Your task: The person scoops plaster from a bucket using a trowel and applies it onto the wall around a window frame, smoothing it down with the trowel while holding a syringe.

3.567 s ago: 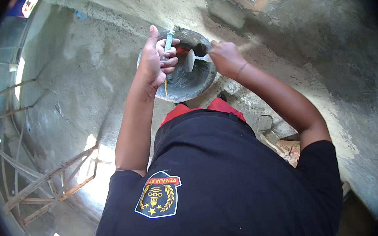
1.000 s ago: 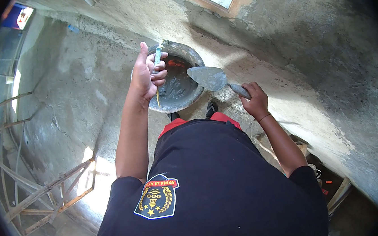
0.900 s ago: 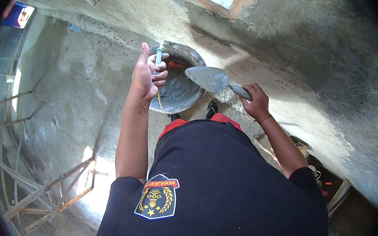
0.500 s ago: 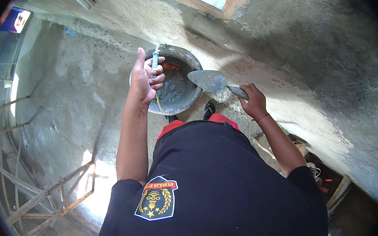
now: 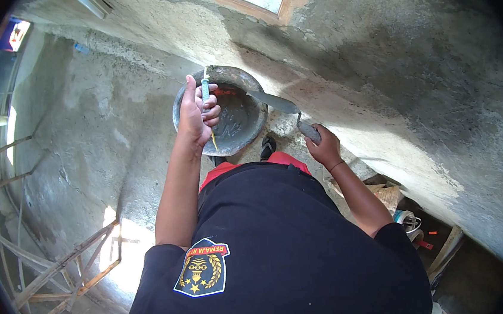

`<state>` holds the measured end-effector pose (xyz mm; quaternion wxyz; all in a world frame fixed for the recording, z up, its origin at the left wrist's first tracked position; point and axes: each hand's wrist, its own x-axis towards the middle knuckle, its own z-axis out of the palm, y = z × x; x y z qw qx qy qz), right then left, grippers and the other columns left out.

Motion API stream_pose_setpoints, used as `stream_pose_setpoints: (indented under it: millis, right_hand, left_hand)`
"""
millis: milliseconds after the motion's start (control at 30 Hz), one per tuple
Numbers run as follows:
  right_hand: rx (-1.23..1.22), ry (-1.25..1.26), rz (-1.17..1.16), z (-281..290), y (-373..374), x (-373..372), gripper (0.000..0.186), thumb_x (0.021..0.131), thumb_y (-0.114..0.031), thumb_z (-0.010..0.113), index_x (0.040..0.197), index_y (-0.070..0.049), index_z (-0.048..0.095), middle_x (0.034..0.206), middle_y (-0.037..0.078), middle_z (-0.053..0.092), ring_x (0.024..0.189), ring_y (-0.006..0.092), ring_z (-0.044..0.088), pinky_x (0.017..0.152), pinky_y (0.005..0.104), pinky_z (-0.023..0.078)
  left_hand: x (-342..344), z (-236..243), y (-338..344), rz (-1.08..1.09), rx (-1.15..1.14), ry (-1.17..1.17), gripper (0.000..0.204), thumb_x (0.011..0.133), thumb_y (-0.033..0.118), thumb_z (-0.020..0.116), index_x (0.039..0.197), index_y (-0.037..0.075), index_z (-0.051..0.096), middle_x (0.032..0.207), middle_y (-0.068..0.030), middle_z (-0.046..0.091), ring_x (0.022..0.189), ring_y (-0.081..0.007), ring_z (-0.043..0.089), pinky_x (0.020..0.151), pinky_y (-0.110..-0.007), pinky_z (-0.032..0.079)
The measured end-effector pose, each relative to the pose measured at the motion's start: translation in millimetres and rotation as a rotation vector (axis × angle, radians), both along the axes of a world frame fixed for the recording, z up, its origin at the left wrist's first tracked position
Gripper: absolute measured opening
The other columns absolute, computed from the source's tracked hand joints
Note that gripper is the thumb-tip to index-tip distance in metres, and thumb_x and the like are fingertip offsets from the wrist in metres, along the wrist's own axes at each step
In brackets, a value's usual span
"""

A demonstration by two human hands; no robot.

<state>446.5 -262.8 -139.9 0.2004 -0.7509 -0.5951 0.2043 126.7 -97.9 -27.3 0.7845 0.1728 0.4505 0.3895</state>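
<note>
My left hand (image 5: pixel 191 119) is closed around a thin stick-like tool (image 5: pixel 205 89) with a pale blue-green wrapped grip. Its pale tip points up past my fingers and a yellow end hangs below; I cannot tell its exact kind. Behind and below that hand, a round dark basin (image 5: pixel 250 132) stands on the floor by my feet, with grey wet-looking material (image 5: pixel 230 120) inside. A pointed masonry trowel (image 5: pixel 276 102) is in my right hand (image 5: pixel 326 149), fingers wrapped round its grey-crusted handle. Its blade is tilted, and the tip overlaps the basin's right rim in view.
A rough plastered wall (image 5: pixel 367 111) rises along the right, with a framed opening (image 5: pixel 286 1) at the top. Wooden framing (image 5: pixel 63 257) stands at lower left. A white bucket (image 5: pixel 408 220) and scraps lie low on the right, beside a board (image 5: pixel 445 253).
The trowel has been turned, its blade going from broad face showing to narrower and tilted. My left hand keeps its hold on the thin tool. The whole view has shifted slightly.
</note>
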Motion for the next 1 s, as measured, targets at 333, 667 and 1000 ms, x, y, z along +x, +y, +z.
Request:
stream_pose_setpoints:
  millis: [333, 667, 1000]
  right_hand:
    - [0.013, -0.017, -0.058, -5, 10, 6, 0.041, 0.079, -0.034, 0.073, 0.11, -0.01, 0.065, 0.099, 0.015, 0.07, 0.09, 0.0341, 0.067, 0.079, 0.041, 0.053]
    - [0.009, 0.038, -0.121, -8, 42, 2, 0.038, 0.08, -0.035, 0.072, 0.107, -0.01, 0.067, 0.091, 0.018, 0.07, 0.086, 0.0367, 0.068, 0.076, 0.0427, 0.053]
    - [-0.044, -0.016, -0.092, -29, 87, 28, 0.038, 0.084, -0.038, 0.069, 0.105, -0.006, 0.068, 0.087, 0.021, 0.069, 0.082, 0.0364, 0.069, 0.072, 0.0403, 0.053]
  left_hand:
    - [24, -17, 6, 0.041, 0.021, -0.068, 0.071, 0.091, 0.072, 0.041, 0.113, 0.004, 0.047, 0.063, 0.0052, 0.033, 0.044, -0.0038, 0.021, 0.04, -0.021, 0.016]
    - [19, -31, 14, 0.119, 0.022, -0.041, 0.07, 0.091, 0.071, 0.043, 0.112, 0.004, 0.048, 0.061, 0.0056, 0.033, 0.043, -0.0035, 0.021, 0.039, -0.02, 0.017]
    - [4, -42, 11, 0.192, 0.001, -0.016, 0.069, 0.091, 0.069, 0.044, 0.112, 0.004, 0.048, 0.062, 0.0054, 0.033, 0.043, -0.0033, 0.022, 0.04, -0.02, 0.016]
